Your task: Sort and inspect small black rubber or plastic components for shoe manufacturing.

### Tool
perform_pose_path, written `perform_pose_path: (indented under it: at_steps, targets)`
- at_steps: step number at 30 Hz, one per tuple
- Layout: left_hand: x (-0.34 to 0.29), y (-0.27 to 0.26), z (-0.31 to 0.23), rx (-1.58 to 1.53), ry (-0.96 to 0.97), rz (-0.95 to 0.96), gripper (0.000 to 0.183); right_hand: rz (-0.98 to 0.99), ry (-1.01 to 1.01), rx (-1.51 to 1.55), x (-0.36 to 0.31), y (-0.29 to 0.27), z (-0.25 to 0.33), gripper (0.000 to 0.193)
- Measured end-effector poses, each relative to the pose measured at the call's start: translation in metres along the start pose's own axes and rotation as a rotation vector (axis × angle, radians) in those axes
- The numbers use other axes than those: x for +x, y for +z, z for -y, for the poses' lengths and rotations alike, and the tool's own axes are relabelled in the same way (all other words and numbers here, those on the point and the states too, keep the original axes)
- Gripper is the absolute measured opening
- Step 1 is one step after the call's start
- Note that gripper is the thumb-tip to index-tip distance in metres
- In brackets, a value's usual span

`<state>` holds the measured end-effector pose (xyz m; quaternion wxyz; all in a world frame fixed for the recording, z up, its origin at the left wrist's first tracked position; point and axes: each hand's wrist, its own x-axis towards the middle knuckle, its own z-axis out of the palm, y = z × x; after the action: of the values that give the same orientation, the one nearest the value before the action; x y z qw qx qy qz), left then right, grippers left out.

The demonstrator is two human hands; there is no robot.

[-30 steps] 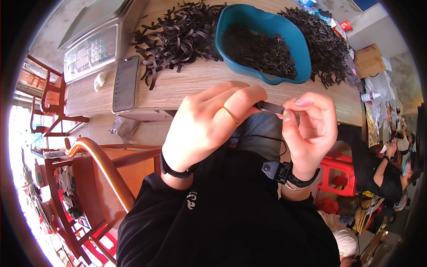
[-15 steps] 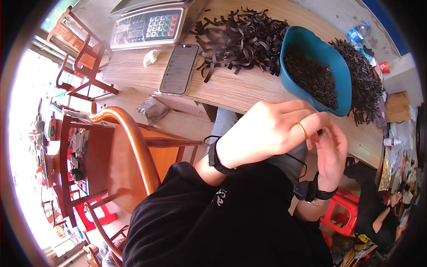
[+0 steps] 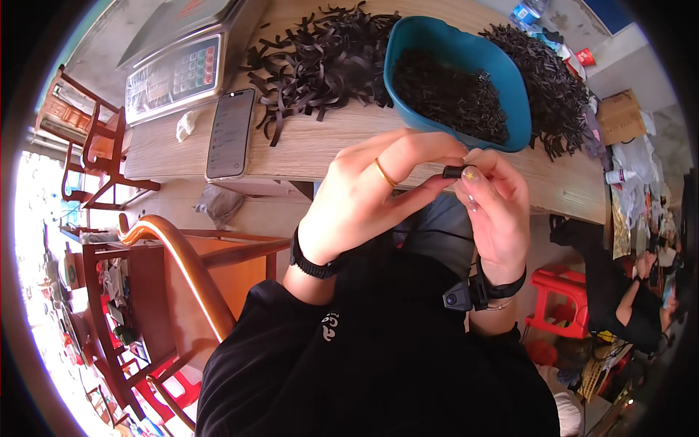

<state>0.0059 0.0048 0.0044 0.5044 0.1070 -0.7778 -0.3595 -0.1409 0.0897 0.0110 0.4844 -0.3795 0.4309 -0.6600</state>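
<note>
Both hands are meeting in front of the person's chest, just on the near side of the blue bowl, and between them they are pinching a small black piece, short and stubby like a bit of tube. The left hand, wearing a gold ring, is curling in from the left with its fingers closing over the piece's left end, while the right hand is coming up from below and gripping the right end between thumb and forefinger. The piece's long axis is lying roughly level, running left to right, so it is spanning the gap between the two sets of fingertips and pointing along the near edge of the desk rather than toward the bowl. Neither hand is clearly nearer; each is holding one end, and the piece is hanging in the air just below the bowl's near rim, not touching it. The bowl is sitting on the desk full of small dark bits, with a heap of black strips lying to its left and another dark heap to its right. Further left of the bowl, a phone is lying flat, and beyond that a weighing scale is standing at the desk's far left end.
</note>
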Motion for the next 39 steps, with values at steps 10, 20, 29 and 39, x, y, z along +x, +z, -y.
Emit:
perform_pose_path:
  at_steps: [10,20,29,39]
  targets:
    - [-0.001,0.005,0.002,-0.070,-0.066,-0.022,0.035,0.035,-0.027,0.007,-0.002,-0.004,-0.003,0.006]
    - [-0.006,-0.031,0.058,0.775,-0.360,0.128,0.024,-0.574,-0.287,-1.048,0.051,-0.151,0.054,0.022]
    - [-0.011,-0.034,0.083,0.701,-0.301,0.192,0.029,0.190,-0.247,-1.187,0.082,-0.095,0.039,0.023]
    - [-0.010,-0.041,0.086,0.646,-0.369,0.072,0.023,0.468,0.044,-1.237,0.105,-0.075,0.022,0.015]
